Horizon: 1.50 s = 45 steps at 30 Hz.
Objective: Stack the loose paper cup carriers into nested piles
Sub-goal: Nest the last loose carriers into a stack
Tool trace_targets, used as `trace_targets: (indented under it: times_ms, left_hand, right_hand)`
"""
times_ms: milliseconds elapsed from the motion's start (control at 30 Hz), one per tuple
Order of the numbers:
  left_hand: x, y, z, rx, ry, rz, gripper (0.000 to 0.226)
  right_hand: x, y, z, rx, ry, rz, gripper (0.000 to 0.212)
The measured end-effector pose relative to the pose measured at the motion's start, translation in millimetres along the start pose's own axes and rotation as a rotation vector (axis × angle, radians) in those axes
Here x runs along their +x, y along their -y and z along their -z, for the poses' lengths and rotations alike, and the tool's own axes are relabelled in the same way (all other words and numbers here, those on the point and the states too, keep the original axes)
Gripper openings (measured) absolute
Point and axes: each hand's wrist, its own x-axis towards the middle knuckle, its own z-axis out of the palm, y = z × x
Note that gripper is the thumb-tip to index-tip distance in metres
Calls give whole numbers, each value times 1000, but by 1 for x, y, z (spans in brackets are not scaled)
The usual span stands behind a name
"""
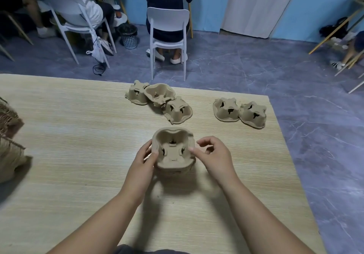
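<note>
Left hand [144, 159] and right hand [213, 154] are clamping the pile [173, 152] by its sides, probably pressing it snug; loose carriers [177, 110] are waiting behind.

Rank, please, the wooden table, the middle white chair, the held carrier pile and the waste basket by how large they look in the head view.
1. wooden table
2. middle white chair
3. held carrier pile
4. waste basket
The pile is nearest the camera, so its rank here is only apparent.
</note>
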Motion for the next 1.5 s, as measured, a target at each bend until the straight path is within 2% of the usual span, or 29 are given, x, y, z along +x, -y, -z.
trace_targets:
  times_ms: [133, 300, 500, 600, 767, 867, 933, 1000, 1067, 1133, 1200, 1267, 1333, 1400, 1500]
  left_hand:
    - [1, 2, 1, 29, -7, 17, 29]
    - [2, 2, 1, 19, -31, 35, 30]
    - [3, 2, 0, 10, -58, 22, 27]
    - [3, 2, -1, 5, -67, 18, 29]
    - [3, 2, -3, 3, -78, 26, 30]
    - [3, 3, -4, -9, -101, 37, 33]
    - [3, 5, -5, -2, -114, 42, 34]
    - [2, 7, -7, 3, -113, 35, 32]
    - [1, 5, -8, -6, -113, 24, 29]
    - [1, 4, -9, -12, -118, 22, 27]
    - [1, 4, -8, -7, -115, 20, 25]
    - [1, 4, -8, -5, -106, 13, 25]
    - [0, 4, -7, -1, -97, 2, 25]
    - [0, 4, -6, -5, -88, -3, 25]
    - [0, 3, -5, -20, -69, 1, 25]
  right_hand:
    - [44, -7, 2, -10, 3, -1, 21]
    - [125, -23, -26, -276, 156, -40, 63]
    - [181, -17, -68, -442, 154, 56, 86]
    - [193, -15, -81, -482, 152, 80, 85]
    - [188, -21, -71, -477, 143, 86, 69]
    - [163, -30, -42, -298, 129, 35, 54]
    - [141, -42, -18, 5, 140, -132, 47]
    - [112, -57, 2, 407, 136, -344, 35]
    - [81, -70, 15, 630, 113, -490, 21]
    - [55, -81, 18, 760, 117, -585, 21]
    - [33, -82, 17, 890, 128, -642, 30]
    - [19, -75, 15, 966, 132, -657, 35]
    - [11, -69, 12, 984, 147, -617, 30]
    - [5, -57, 10, 890, 166, -538, 27]
    - [-1, -42, 7, 676, 190, -420, 34]
